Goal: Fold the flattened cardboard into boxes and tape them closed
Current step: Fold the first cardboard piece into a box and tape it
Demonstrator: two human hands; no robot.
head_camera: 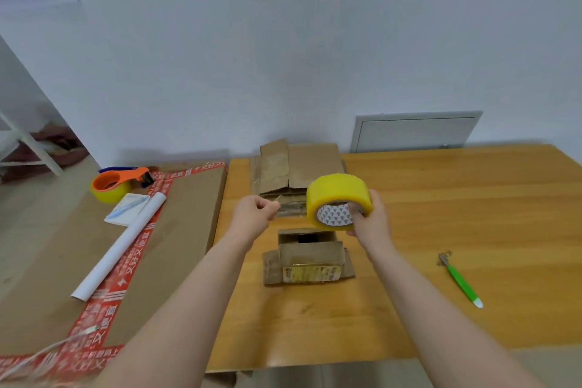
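Far to the left of our hands, an orange tape dispenser [118,183] sits on a large flat carton [189,214] edged with red printed tape. A white paper tube [121,244] lies slantwise just in front of the dispenser.

Our left hand [253,214] is curled, thumb and fingers pinching the free end of the tape [277,199] — a clear strip that runs rightward to the roll. Our right hand [371,224] grips the yellow tape roll [338,200], with the fingers hooked into its patterned core, so the roll is held in the air and tilted toward us.

Straight below the two hands, the small cardboard box [310,257] stands on the wooden table [456,192], its top still open and its side flaps spread. Beyond the hands, a stack of flattened cardboard [299,165] lies against the wall.

Well off to the right of the roll, a green-handled knife [461,282] rests on the table.
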